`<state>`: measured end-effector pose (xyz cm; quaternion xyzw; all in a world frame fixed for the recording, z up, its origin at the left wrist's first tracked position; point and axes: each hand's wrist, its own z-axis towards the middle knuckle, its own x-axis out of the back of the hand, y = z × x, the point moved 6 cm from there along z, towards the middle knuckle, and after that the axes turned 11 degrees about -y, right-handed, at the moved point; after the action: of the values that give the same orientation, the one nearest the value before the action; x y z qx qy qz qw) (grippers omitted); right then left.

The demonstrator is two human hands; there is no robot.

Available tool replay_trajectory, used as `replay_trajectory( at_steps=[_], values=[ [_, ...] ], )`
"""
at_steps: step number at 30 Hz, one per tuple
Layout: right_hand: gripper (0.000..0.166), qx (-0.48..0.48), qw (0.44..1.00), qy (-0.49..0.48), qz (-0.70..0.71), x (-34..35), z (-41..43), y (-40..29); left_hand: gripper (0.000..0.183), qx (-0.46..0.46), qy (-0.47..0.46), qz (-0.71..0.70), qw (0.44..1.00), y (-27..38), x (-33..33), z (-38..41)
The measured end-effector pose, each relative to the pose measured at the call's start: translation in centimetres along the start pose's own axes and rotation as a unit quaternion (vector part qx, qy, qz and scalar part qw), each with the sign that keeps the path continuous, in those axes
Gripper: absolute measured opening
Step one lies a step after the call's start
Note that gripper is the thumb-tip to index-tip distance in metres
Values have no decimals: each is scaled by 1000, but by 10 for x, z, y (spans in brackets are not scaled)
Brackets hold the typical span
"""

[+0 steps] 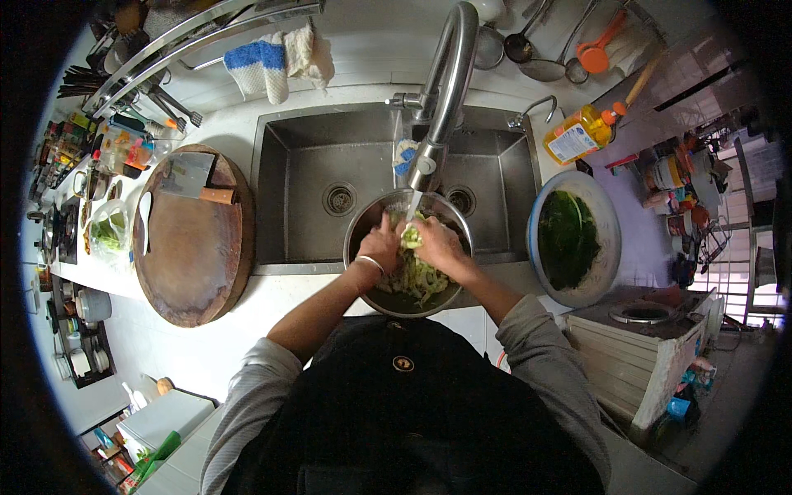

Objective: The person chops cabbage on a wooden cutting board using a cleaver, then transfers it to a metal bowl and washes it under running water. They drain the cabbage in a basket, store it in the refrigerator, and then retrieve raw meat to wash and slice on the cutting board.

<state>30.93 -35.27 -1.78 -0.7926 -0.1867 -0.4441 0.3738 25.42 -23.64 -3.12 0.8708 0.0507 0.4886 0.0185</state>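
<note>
Water runs from the steel faucet [427,164] into a round metal bowl [468,247] at the front edge of the double sink [328,161]. Cut pale green vegetable pieces [424,278] lie in water in the bowl. My right hand [439,244] grips a clump of the pale green vegetable [411,236] under the stream. At the bowl's left side, my left hand [378,246], with a bangle on the wrist, is over the vegetables with its index finger extended; whether it holds any piece is hidden.
Left of the sink, a cleaver [189,175] lies on a round wooden chopping board [192,247], beside a white spoon [145,216]. On the right are a basin [609,247] of dark leafy greens in water and a yellow soap bottle [572,139]. Ladles [518,46] hang behind.
</note>
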Motion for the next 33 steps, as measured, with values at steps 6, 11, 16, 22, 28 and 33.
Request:
replay_trajectory(
  at_steps=[6,11,16,22,28,33],
  values=[
    [84,2,997,-74,-9,9,-29,-5,87,-162,97,-151,970,-22,-9,-8],
    [77,60,980,51,-182,-47,-44,3,93,-69,-54,-6,996,35,-6,-61],
    [59,28,999,47,1,-4,-27,-3,79,-37,40,-74,996,30,-5,-12],
    [80,15,994,-70,86,30,-21,-14,93,-143,99,-118,978,-9,9,-4],
    [66,19,996,0,-90,-14,8,-1,98,-44,13,91,995,14,-1,5],
    [42,21,999,27,-15,16,-6,0,67,-64,-24,-62,996,2,14,11]
  ],
)
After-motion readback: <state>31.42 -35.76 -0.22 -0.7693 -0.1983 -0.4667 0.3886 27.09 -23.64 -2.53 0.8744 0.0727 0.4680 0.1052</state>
